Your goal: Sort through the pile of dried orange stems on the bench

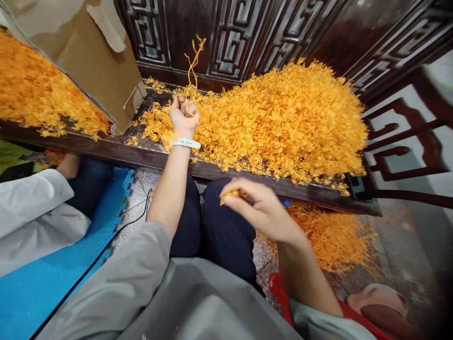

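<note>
My left hand, with a pale watch strap on its wrist, is turned palm up above the bench's edge. Its fingers curl around a thin, branching orange strand that sticks upward. Just right of that hand lies a large heap of small orange pieces, which look like plastic. Over my right knee, my right hand is closed, and a few small orange pieces show between thumb and fingers. Something darker sits among them, too blurred to name.
A cardboard box stands on the dark wooden bench, with more orange pieces left of it. Below right lies a pile of stringy orange strands. Another person's sleeve is at left, by a blue mat and a black cable.
</note>
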